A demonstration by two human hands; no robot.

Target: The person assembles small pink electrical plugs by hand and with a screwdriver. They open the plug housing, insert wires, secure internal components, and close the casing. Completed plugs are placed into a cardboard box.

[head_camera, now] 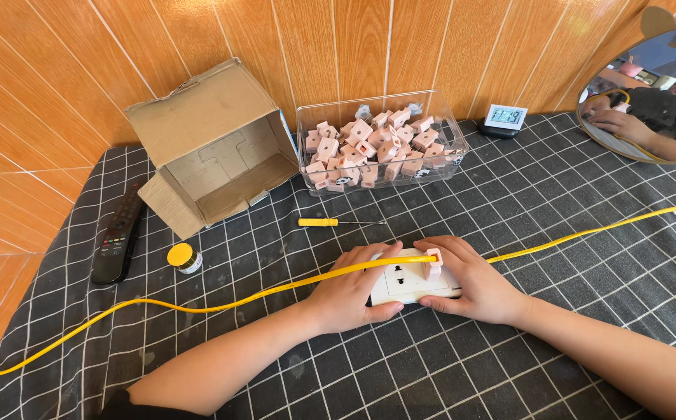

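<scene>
A white power strip [409, 283] lies on the black checked tablecloth [509, 202] in front of me. My left hand [349, 292] grips its left end, with the yellow cord [221, 305] running over the fingers. My right hand [474, 284] holds its right side, fingers on a small pink plug piece [433, 263] set on the strip's top. A clear plastic bin [447, 128] behind holds several similar pink pieces [373, 148].
An open cardboard box [213, 144] lies on its side at the back left. A yellow-handled screwdriver [330, 222], a yellow-lidded jar [183, 257], a black remote [118, 233], a small digital clock [505, 118] and a round mirror [649, 101] sit around.
</scene>
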